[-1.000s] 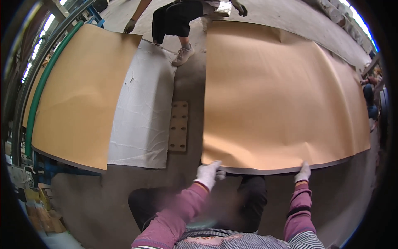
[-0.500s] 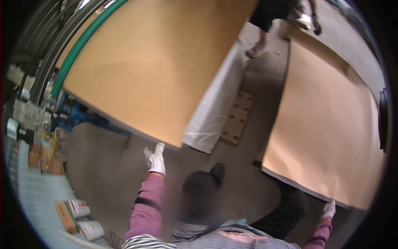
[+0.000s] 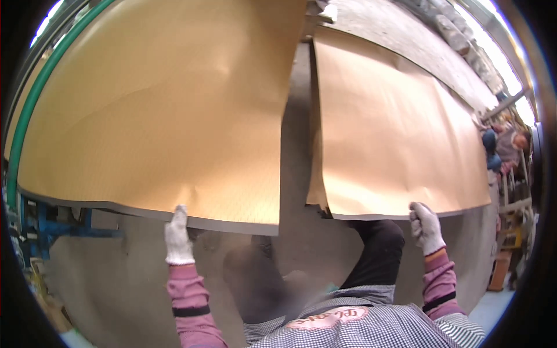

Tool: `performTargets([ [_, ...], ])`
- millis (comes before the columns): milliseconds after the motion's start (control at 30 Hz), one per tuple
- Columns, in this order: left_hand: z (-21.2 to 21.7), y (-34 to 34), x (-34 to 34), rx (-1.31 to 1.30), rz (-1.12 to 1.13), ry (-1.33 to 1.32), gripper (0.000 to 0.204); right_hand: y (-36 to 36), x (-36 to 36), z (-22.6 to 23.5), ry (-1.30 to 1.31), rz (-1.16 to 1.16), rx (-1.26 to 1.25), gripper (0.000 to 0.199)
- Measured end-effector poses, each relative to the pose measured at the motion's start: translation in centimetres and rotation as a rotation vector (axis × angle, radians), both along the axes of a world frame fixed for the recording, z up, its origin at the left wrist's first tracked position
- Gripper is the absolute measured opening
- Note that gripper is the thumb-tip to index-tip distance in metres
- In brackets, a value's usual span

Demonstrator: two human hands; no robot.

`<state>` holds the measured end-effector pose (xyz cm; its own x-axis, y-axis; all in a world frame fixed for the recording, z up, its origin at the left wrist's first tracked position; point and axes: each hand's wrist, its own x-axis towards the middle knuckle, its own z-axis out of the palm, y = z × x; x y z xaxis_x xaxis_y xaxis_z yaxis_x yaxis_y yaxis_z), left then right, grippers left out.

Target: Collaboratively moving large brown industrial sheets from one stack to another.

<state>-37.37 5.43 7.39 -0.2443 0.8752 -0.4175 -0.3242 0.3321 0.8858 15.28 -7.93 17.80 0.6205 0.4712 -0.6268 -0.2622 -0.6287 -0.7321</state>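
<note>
A large tan sheet (image 3: 174,122) with a grey edge slopes away on the left. My left hand (image 3: 178,236), in a white knit glove, is closed on its near edge, thumb on top and fingers hidden beneath. To the right, a second tan sheet (image 3: 394,127) lies over a stack, its near edge ending above my knee. My right hand (image 3: 426,227), gloved the same way, pinches that near edge with the fingers curled. A small dimple shows in each sheet by the thumb.
A green tube (image 3: 43,81) runs along the left sheet's far left side, with a blue metal frame (image 3: 64,223) below it. Grey floor (image 3: 299,104) shows between the sheets. At the far right is another person (image 3: 507,145) near shelving; wrapped rolls (image 3: 452,35) lie at the back right.
My left hand has gone from open beside the left sheet to gripping its near edge. The view has swung right, and that sheet now hides the pale sheet and perforated board between the two.
</note>
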Motion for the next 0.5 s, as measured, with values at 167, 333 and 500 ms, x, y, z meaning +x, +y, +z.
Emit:
performTargets([
  [167, 18.8, -0.9, 9.1, 0.344, -0.097, -0.223, 0.035, -3.2, -2.8, 2.2, 0.156, 0.138, 0.155, 0.022],
  [333, 27.4, -5.0, 17.6, 0.579, -0.263, -0.298, 0.040, -4.6, -5.8, 0.4, -0.104, 0.533, 0.210, 0.035],
  [500, 25.7, -7.2, 22.8, 0.420, -0.382, -0.279, 0.035, -5.6, -6.1, -6.4, -1.074, 1.186, -0.265, 0.064],
])
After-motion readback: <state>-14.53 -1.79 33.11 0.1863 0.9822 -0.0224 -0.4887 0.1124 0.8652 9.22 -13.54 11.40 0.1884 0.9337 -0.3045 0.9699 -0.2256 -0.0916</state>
